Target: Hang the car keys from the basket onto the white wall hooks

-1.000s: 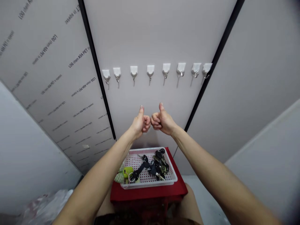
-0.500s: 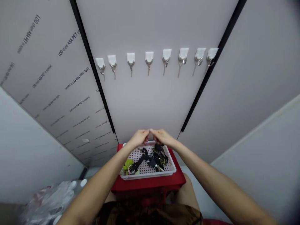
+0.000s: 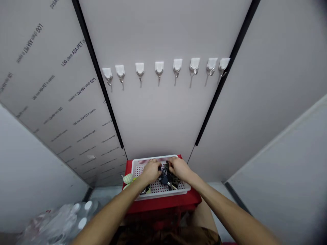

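Observation:
A white perforated plastic basket (image 3: 163, 195) sits on a red cloth-covered surface (image 3: 166, 203) before me. Both hands reach down into it. My left hand (image 3: 152, 170) is closed, its fingertips on a black-headed key (image 3: 159, 168). On the other side, my right hand (image 3: 180, 168) pinches at the pile of keys (image 3: 166, 179), its fingers curled round a dark key at the pile's far edge. The exact grip is partly hidden by the fingers. Beneath my left wrist lie a ring and a yellow-green tag, mostly covered by the forearm.
A row of several white adhesive hooks (image 3: 159, 66) with metal prongs runs across the grey wall panel (image 3: 155, 112). Black strips (image 3: 217, 95) border that panel. At lower left on the floor are plastic bottles (image 3: 88, 205) and a clear plastic bag (image 3: 55, 221).
My hands, fingertips together above the basket's far edge before, have come apart and lowered into the basket onto the keys. The view has shifted slightly.

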Demonstrator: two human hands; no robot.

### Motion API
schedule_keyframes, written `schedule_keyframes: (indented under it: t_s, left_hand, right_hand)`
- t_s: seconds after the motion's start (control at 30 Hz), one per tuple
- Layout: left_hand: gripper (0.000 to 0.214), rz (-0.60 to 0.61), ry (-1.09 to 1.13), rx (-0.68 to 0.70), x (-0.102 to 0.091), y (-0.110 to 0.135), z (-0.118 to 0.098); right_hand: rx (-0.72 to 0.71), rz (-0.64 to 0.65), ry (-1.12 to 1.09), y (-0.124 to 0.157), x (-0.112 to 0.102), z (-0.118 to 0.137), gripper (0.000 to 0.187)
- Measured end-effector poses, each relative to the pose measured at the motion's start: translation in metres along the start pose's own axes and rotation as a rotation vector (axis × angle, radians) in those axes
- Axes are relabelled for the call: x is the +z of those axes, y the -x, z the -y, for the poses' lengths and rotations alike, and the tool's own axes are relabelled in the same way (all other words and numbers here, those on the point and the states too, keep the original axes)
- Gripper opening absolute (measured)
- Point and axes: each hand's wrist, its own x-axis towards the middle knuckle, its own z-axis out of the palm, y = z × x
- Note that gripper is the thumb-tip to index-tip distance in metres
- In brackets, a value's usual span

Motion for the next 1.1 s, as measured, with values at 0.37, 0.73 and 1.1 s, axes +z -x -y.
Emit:
schedule_keyframes:
  t_s: [0.37,0.73,1.1]
  left_hand:
    - [0.035,-0.019,0.126,0.069,0.006,-0.007,-0.018]
    - [0.026,-0.024,0.157,0.040,0.010,-0.005,-0.016]
    - [0.032,-0.082,0.518,-0.028,-0.002,-0.008,-0.019]
  right_hand:
    - [-0.036,-0.043,0.191,0.004,-0.003,-0.012,0.021]
    - [-0.053,0.043,0.192,0.005,-0.002,-0.010,0.030]
    - [0.162,-0.174,-0.742,0.005,-0.022,-0.025,0.023]
